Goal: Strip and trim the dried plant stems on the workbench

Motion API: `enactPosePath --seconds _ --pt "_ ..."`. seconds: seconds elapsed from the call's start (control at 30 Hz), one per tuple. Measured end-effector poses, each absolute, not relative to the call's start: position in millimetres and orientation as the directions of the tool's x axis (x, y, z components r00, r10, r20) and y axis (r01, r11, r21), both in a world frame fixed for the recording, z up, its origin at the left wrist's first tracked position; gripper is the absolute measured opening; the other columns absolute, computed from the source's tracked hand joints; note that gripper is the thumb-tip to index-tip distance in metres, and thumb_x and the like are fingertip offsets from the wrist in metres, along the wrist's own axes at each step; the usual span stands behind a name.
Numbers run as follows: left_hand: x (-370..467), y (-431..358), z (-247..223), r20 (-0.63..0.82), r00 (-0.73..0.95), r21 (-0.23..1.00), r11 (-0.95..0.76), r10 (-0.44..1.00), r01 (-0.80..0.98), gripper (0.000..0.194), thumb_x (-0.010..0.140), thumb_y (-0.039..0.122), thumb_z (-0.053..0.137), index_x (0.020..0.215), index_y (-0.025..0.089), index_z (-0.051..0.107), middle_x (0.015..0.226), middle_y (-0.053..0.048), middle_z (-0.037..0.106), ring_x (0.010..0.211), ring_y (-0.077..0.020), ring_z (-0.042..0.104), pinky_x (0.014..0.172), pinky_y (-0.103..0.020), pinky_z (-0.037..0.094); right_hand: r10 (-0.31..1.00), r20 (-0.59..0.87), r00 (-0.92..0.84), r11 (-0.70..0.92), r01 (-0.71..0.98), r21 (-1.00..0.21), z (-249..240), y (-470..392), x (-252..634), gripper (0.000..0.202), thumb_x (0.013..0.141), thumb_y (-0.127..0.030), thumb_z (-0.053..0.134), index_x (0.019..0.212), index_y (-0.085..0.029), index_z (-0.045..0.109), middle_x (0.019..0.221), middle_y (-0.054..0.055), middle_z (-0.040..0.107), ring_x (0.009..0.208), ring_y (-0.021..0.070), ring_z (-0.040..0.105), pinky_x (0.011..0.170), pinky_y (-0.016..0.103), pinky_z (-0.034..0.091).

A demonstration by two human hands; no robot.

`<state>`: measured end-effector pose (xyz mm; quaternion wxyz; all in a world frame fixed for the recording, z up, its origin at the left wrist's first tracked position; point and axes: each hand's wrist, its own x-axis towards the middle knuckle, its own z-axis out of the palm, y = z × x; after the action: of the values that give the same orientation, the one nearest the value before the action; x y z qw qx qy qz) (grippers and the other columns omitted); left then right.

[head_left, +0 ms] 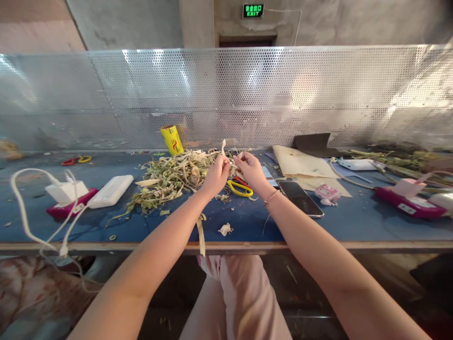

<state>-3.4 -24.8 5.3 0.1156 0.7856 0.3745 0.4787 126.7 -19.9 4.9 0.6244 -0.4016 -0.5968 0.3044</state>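
My left hand (216, 174) is closed in a pinch on a pale strip of dried plant (223, 147), whose tip sticks up above the fingers. Close beside it, my right hand (250, 171) is pinched too; what lies between its fingertips is too small to make out. A heap of dried, greenish-straw plant scraps (173, 174) spreads to the left of my hands and partly behind them. Scissors with yellow and red handles (241, 190) lie on the table just below my right hand, their blades hidden. A loose pale strip (201, 235) hangs over the front edge.
A yellow tube (171, 140) stands behind the heap. A black phone (300, 198), a pink toy-like case (327, 193) and brown paper (304, 163) lie right. Power strips (406, 203) and a white power bank (111, 191) flank the work. A perforated metal screen (226, 94) closes the back.
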Motion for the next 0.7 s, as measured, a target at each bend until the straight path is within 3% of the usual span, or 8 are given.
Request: enactPosePath --seconds 0.2,0.33,0.7 --pt "-1.6 -20.3 0.0 0.619 0.369 0.602 -0.721 0.693 0.343 0.008 0.084 0.028 0.037 0.085 0.020 0.039 0.060 0.005 0.042 0.054 -0.0092 0.042 0.057 -0.024 0.033 0.917 0.390 -0.081 0.382 -0.095 -0.919 4.4 -15.5 125.0 0.013 0.070 -0.026 0.051 0.081 -0.019 0.054 0.067 -0.003 0.053 0.049 0.0068 0.046 0.048 0.022 0.041" --pt "-0.3 -16.4 -3.4 0.584 0.389 0.683 -0.690 0.713 0.240 0.015 0.084 0.035 0.039 0.083 0.020 0.037 0.060 0.005 0.042 0.053 -0.0091 0.043 0.055 -0.024 0.034 0.903 0.392 -0.177 0.357 -0.198 -0.913 6.1 -18.5 122.9 0.016 0.070 -0.019 0.044 0.082 -0.020 0.054 0.067 -0.003 0.053 0.047 0.0065 0.046 0.047 0.021 0.042" --pt "2.9 -22.5 3.6 0.541 0.281 0.823 -0.568 0.793 0.018 0.030 0.078 0.048 0.047 0.078 0.020 0.041 0.063 0.003 0.044 0.055 -0.0081 0.044 0.055 -0.023 0.037 0.830 0.542 -0.129 0.519 -0.173 -0.837 11.5 -31.7 125.4 0.017 0.078 -0.037 0.046 0.080 -0.022 0.055 0.068 -0.002 0.052 0.057 0.0087 0.048 0.054 0.023 0.044"
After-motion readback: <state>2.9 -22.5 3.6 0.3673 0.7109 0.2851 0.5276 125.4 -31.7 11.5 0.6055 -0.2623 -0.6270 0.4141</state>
